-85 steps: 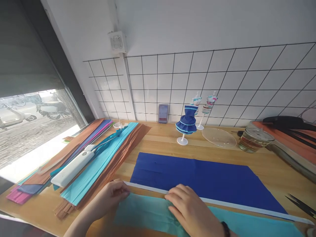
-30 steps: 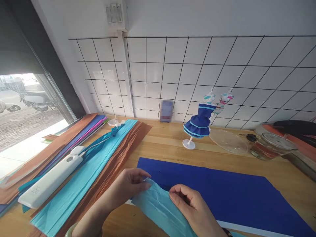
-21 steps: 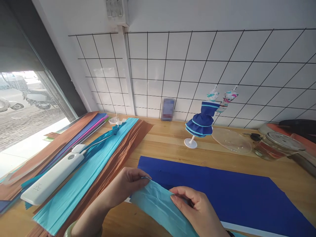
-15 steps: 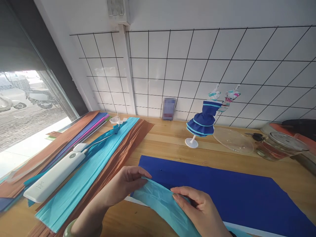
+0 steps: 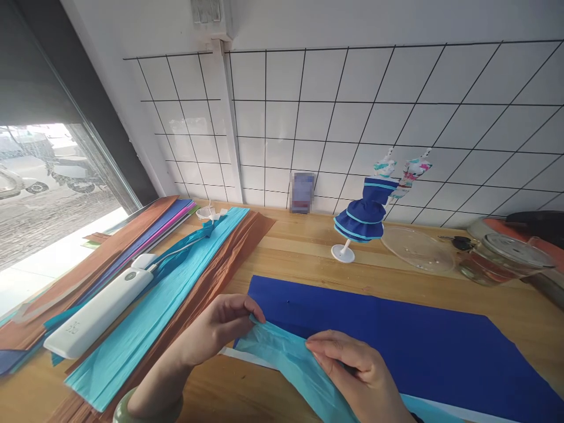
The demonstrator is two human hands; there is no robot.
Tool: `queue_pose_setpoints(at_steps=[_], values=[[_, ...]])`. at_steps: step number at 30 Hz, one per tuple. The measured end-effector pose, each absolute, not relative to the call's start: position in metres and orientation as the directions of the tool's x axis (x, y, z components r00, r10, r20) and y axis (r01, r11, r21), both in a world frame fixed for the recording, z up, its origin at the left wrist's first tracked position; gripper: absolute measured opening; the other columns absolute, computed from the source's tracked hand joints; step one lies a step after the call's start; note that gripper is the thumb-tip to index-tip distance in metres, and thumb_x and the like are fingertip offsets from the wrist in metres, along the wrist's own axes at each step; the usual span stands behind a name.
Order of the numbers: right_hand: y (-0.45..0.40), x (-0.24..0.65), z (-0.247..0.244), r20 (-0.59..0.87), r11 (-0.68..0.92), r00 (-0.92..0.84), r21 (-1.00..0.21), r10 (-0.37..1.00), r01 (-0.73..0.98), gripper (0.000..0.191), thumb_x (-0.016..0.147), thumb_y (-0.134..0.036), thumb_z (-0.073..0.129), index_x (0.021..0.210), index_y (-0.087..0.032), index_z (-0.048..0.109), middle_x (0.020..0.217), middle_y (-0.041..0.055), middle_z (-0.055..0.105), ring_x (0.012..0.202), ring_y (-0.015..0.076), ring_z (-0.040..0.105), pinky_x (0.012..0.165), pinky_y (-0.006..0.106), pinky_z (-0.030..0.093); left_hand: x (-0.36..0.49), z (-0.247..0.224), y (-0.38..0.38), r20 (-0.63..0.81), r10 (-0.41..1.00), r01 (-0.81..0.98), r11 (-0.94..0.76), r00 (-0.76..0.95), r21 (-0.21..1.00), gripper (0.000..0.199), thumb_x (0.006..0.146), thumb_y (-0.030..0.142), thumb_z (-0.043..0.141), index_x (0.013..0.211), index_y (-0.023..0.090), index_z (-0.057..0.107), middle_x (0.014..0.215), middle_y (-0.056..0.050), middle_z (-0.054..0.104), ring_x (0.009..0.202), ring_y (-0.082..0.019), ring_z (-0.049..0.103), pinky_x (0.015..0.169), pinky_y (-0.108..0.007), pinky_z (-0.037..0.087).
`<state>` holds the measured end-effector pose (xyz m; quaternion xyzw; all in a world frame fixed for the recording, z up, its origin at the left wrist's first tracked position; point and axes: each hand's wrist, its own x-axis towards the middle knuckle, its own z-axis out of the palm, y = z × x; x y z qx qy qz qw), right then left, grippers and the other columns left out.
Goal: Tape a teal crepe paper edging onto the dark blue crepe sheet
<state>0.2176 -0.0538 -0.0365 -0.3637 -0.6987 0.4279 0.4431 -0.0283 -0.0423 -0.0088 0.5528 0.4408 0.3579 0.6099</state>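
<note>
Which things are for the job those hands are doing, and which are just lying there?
Job:
- light blue strip, pinched by left hand and right hand
- probably the dark blue sheet
- maybe the little dress, same blues

Seemingly just lying there:
- white power bank
- lidded jar
- clear disc

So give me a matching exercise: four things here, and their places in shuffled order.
1. Front light blue strip
2. White power bank
3. Dark blue sheet
4. Ruffled dress

a. On a white stand
b. Between left hand and right hand
c. Flat on the wooden table
d. On coloured strips

Pairs: 1-b, 2-d, 3-c, 4-a
</note>
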Motion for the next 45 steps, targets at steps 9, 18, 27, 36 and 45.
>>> queue_pose_setpoints(at_steps=[9, 18, 27, 36, 45], values=[[-0.055, 0.219, -0.038, 0.467, 0.559, -0.405, -0.817, 0.786, 0.143, 0.029, 0.085, -0.011, 0.051, 0.099, -0.031, 0.068, 0.090, 0.0029, 0.067, 0.073, 0.0149, 0.065, 0.056, 0.019, 0.051, -0.031, -0.004, -0.044, -0.116, 0.934, 0.168, 0.061, 0.339, 0.984, 0.019, 0.080, 0.034, 0.054, 0.081, 0.016, 0.061, 0.066, 0.002, 0.048, 0.059, -0.010, 0.039, 0.055, -0.022, 0.032], [-0.054, 0.218, -0.041, 0.551, 0.703, -0.497, -0.687, 0.670, 0.186, 0.035, 0.085, -0.003, 0.043, 0.106, -0.026, 0.060, 0.088, 0.0043, 0.059, 0.064, 0.0109, 0.059, 0.053, 0.020, 0.047, -0.023, -0.014, -0.044, -0.126, 0.936, 0.080, 0.106, 0.328, 0.991, 0.024, 0.077, 0.036, 0.065, 0.082, 0.017, 0.051, 0.064, 0.003, 0.049, 0.057, -0.009, 0.041, 0.053, -0.022, 0.032], [-0.053, 0.216, -0.043, 0.572, 0.719, -0.444, -0.618, 0.689, 0.319, 0.025, 0.084, -0.010, 0.052, 0.106, -0.023, 0.055, 0.088, 0.0035, 0.064, 0.078, 0.0138, 0.064, 0.066, 0.018, 0.051, -0.023, -0.018, -0.042, -0.149, 0.935, 0.040, 0.143, 0.321, 0.989, 0.029, 0.079, 0.038, 0.063, 0.095, 0.016, 0.055, 0.063, 0.004, 0.048, 0.056, -0.009, 0.045, 0.054, -0.023, 0.035], [-0.054, 0.216, -0.041, 0.646, 0.777, -0.433, -0.541, 0.628, 0.320, 0.017, 0.086, -0.007, 0.050, 0.096, -0.019, 0.056, 0.078, 0.0046, 0.062, 0.065, 0.0123, 0.061, 0.056, 0.020, 0.050, -0.023, -0.013, -0.041, -0.133, 0.948, 0.085, 0.113, 0.289, 0.990, 0.026, 0.081, 0.039, 0.061, 0.085, 0.014, 0.059, 0.063, 0.003, 0.049, 0.057, -0.007, 0.040, 0.053, -0.020, 0.032], [-0.056, 0.218, -0.041, 0.689, 0.817, -0.441, -0.460, 0.575, 0.346, 0.015, 0.089, -0.011, 0.048, 0.099, -0.020, 0.056, 0.081, 0.0028, 0.070, 0.075, 0.0128, 0.068, 0.065, 0.016, 0.052, -0.023, -0.011, -0.040, -0.116, 0.952, 0.105, 0.090, 0.282, 0.990, 0.027, 0.082, 0.039, 0.059, 0.080, 0.012, 0.065, 0.064, -0.001, 0.057, 0.059, -0.010, 0.048, 0.057, -0.021, 0.039]])
